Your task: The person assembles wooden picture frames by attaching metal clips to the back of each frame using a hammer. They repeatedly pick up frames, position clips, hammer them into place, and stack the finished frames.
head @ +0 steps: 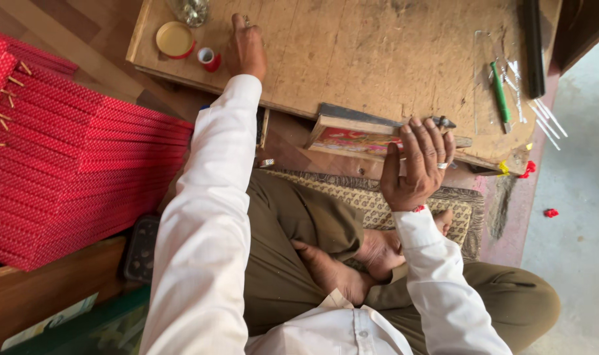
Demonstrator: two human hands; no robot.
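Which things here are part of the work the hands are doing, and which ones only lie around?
In use:
- left hand, flat on the wooden board
- right hand, holding the flat colourful packet at the board's edge

Lying about:
- yellow lid
- small red and white cap
- green pen
- stacked red sticks
- patterned mat

Long white shirt sleeves, cuffs buttoned at both wrists; shirt front has a button placket. Olive-brown trousers. Bare feet. Right hand: silver ring on one finger. Left hand: a ring also, blurred.
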